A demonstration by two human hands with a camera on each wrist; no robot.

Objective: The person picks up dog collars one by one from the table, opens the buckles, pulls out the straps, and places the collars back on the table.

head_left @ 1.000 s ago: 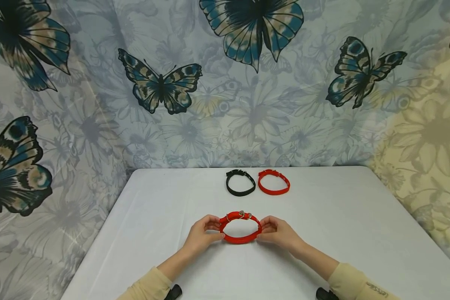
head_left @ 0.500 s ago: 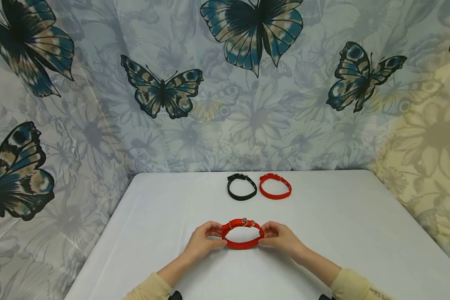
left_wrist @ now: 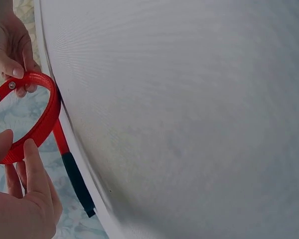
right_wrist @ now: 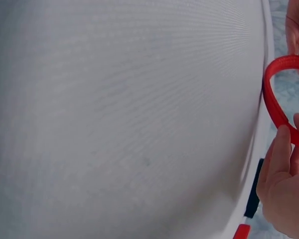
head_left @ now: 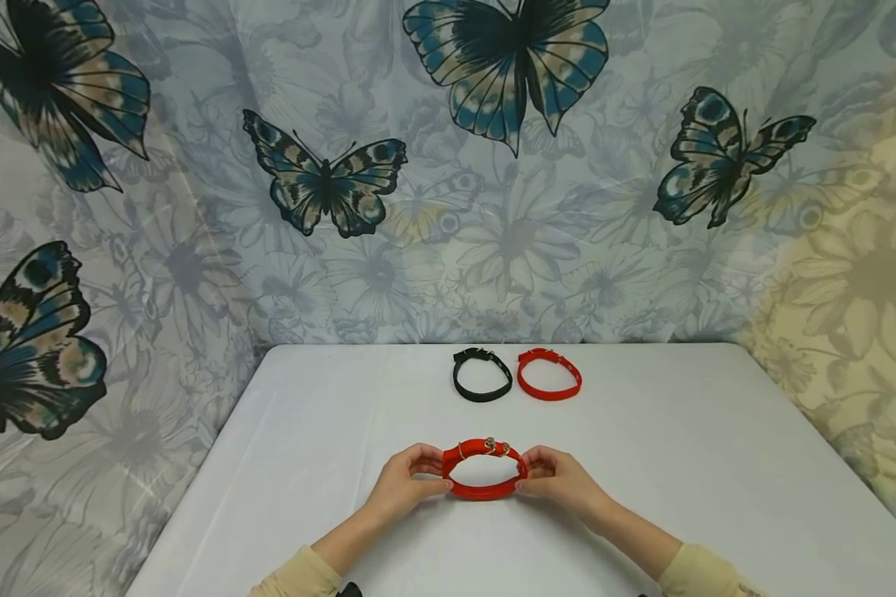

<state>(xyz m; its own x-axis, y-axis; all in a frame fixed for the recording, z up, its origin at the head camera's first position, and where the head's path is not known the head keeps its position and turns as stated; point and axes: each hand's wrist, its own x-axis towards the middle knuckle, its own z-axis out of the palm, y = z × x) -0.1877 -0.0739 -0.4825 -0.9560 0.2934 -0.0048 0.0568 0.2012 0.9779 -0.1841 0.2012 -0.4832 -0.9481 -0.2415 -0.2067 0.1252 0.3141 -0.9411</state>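
A closed red collar (head_left: 485,493) lies directly between the person's two hands, its loop forming an oval over the white bench (head_left: 343,406); whether its lower edge touches the surface cannot be told. The left grip (head_left: 406,482) pinches the band at the loop's left end, thumb and fingers closed to the thickness of the strap. The right grip (head_left: 563,481) pinches the opposite end in the same manner. The metal buckle (head_left: 490,445) sits on the far side of the loop, between the grips and clear of both; the left wrist view shows metal eyelets (left_wrist: 12,85) in the band. Well beyond the hands, near the bench's far edge, a black collar (head_left: 482,397) and a second red collar (head_left: 551,395) lie side by side, just apart, the black one to the left.
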